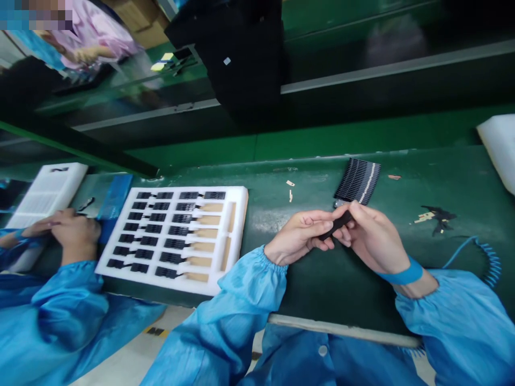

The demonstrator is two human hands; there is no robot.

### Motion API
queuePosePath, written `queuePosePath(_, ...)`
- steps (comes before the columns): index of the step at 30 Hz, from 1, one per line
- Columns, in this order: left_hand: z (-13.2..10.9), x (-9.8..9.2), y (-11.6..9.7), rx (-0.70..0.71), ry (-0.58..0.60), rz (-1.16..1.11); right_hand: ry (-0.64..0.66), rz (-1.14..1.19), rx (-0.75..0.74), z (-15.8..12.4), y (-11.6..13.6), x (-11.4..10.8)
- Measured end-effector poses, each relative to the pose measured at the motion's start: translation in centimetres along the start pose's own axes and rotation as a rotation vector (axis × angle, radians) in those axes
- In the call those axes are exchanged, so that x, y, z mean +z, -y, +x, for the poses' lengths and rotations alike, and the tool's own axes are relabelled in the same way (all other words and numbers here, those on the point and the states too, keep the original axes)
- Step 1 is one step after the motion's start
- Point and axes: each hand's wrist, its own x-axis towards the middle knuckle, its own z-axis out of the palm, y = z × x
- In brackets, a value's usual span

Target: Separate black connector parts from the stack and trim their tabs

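Note:
My left hand [300, 236] and my right hand [372, 236] meet over the green bench [322, 279], both pinched on one small black flat part [337, 225] held between their fingertips. Just beyond them lies a fanned stack of black strips [358, 181]. To the left sits a white foam tray [237, 225] with rows of black parts and tan tabs in its slots. A blue wrist strap [402, 276] circles my right wrist, with a coiled blue cord [488, 262] running off it.
A co-worker's hands [68, 230] in blue sleeves work at the far left beside another white tray [48, 190]. Black and tan scraps [434, 217] lie at the right. A white foam block [501, 150] sits at the right edge. A black machine [241, 59] stands behind.

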Motion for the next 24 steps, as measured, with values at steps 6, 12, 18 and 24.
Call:
queuePosePath(6, 0.3, -0.2, 0.2, 0.028, -0.06, -0.062, -0.032, -0.411, -0.197, 0.2, -0.1, -0.4)
queuePosePath(12, 1.1, -0.7, 0.7, 0.1, -0.07, 0.097, -0.009, -0.634, -0.179, 0.4, 0.8, -2.3)
queuePosePath(18, 2.1, -1.2, 0.6, 0.17, -0.145, 0.296, -0.074, -0.585, 0.018, 0.9, 0.7, -3.2)
queuePosePath(24, 3.4, -1.3, 1.0, 0.26, -0.379, 0.178, -0.294, -0.107, -0.157, 2.4, 0.8, -1.8)
